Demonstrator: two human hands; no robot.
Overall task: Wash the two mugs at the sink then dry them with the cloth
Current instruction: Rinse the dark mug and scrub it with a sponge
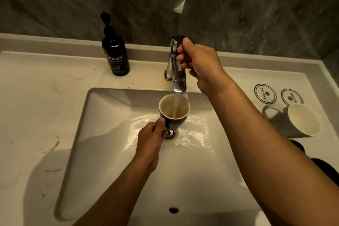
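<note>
My left hand [151, 136] grips the handle of a dark mug [174, 111] with a pale, stained inside, held upright over the sink basin [102, 134]. Water runs from the chrome tap [177, 75] straight into that mug. My right hand [199, 60] is closed around the tap's lever at the top. A second mug [297, 120], grey outside and white inside, stands on the counter at the right, its handle to the left. A dark cloth [324, 169] lies on the counter behind my right forearm, mostly hidden.
A dark hand-wash pump bottle [115, 55] stands on the counter left of the tap. Two round printed coasters [265, 93] lie behind the grey mug. The drain [170, 134] sits just below the held mug. A dark stone wall rises behind the counter.
</note>
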